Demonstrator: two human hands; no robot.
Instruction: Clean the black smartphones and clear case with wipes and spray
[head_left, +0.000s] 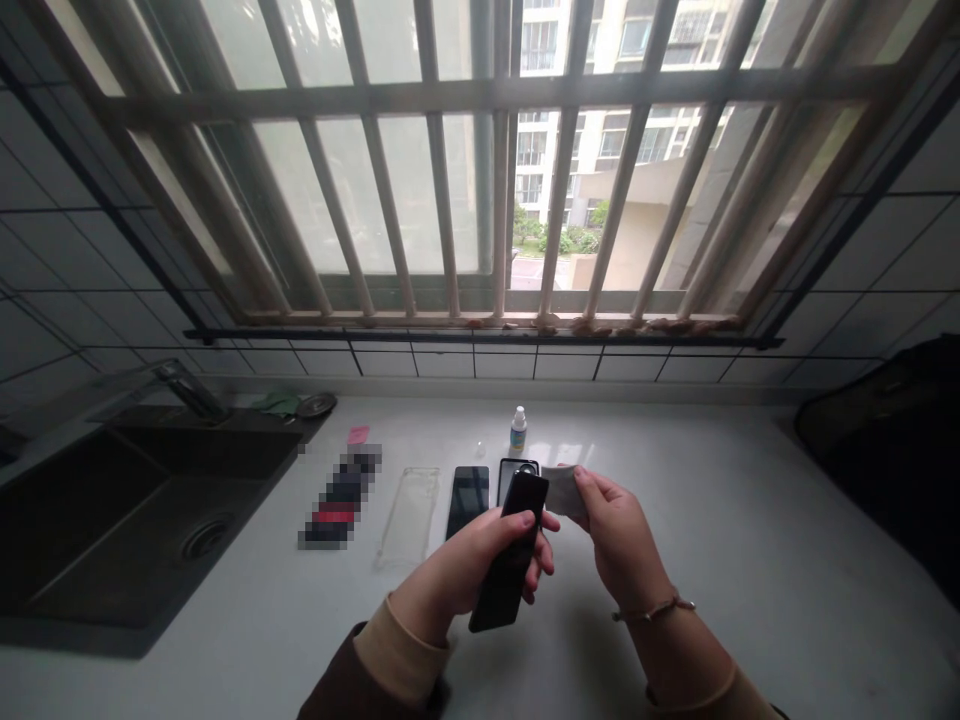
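Note:
My left hand (480, 560) is closed around a black smartphone (511, 575), thumb across its face and fingertips showing past its right edge. The phone is tilted above the counter. In my right hand (619, 530), a small grey cloth (562, 490) is pinched between thumb and fingers, close to the phone's upper right edge. Behind the held phone lies a dark-rimmed phone case (510, 467), partly hidden. Left of it a second smartphone (469, 490) rests flat, its lower end covered by my left hand. A clear phone case (409, 515) lies further left.
A small white bottle (518, 432) stands behind the phones. A pink slip (358, 435) and a pixelated dark item (341, 500) lie on the white counter (720, 480). The sink (150, 520) with its faucet (191, 390) is at left. A black bag-like object (892, 450) sits at right.

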